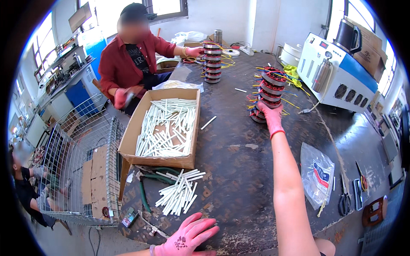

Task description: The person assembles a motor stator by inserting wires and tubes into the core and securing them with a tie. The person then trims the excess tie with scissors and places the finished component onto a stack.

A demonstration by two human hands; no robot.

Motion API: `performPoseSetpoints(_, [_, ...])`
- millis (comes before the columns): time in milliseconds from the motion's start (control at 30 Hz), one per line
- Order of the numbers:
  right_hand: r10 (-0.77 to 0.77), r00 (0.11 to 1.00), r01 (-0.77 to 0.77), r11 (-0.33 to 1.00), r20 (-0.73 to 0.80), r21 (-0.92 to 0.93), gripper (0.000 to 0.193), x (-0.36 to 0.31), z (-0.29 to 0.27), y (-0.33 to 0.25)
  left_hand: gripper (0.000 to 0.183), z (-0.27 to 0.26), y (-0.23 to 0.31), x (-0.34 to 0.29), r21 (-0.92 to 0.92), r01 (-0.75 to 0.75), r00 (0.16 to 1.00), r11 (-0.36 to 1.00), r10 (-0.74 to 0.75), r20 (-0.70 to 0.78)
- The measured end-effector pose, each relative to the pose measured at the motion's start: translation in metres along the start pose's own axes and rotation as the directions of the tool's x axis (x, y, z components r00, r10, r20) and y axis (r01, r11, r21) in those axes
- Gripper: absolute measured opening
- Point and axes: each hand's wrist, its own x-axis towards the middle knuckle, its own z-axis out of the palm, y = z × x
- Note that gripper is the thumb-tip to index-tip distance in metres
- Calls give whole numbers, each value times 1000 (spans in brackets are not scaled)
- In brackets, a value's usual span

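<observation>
Ahead and right of the spread left hand (188,239), the right hand (271,117) clasps a stator stack (271,90).

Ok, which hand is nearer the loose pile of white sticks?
Left. The left hand is just short of the pile; the right hand is farther off, beyond and rightward, at the stack of rings.

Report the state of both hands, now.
Left hand: open, fingers extended, nothing visibly held, near the loose white sticks.
Right hand: closed on the lower part of the nearer stack of wound stators.
</observation>
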Motion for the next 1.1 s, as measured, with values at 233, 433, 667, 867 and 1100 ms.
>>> performPoseSetpoints(233, [40,996,-42,999,78,16,102,-20,-4,-6,77,-3,4,1,25,27,1000,999,-27,-2])
performPoseSetpoints(433, [-25,912,-24,993,408,114,93,-34,-33,-3,74,3,2,0,24,21,1000,1000,-21,-2])
performPoseSetpoints(667, [-20,812,-87,984,583,154,91,-84,-61,-29,74,7,5,1,69,7,1000,998,-6,-9])
performPoseSetpoints(867, [6,646,-191,969,763,154,94,-126,-82,-54,75,11,4,-4,87,8,1000,996,-6,-23])
performPoseSetpoints(1100, [89,510,-184,983,856,7,105,-147,-94,-67,74,12,4,-9,110,20,1000,994,-21,5])
